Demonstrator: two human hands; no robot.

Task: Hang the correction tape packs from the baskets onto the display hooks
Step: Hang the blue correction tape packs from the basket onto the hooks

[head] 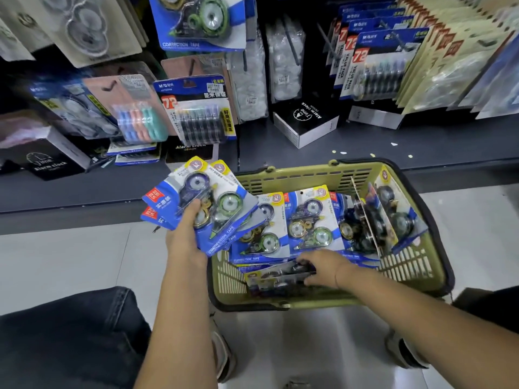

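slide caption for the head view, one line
Left hand holds correction tape packs; right hand pinches another pack in the green basket.

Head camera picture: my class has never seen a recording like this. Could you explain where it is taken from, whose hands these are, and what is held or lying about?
There is no machine here. A person wears a wide-angle camera on the head that looks forward and down, so you see their own two arms. The left hand grips a fanned stack of blue correction tape packs, with the thumb on top. The right hand reaches into the green basket, which stands on the pale floor, and pinches a flat-lying pack at its near side. More upright packs stand inside the basket. Ahead, a hanging pack of the same kind shows on the display. A black alarm clock box sits on the grey shelf below.
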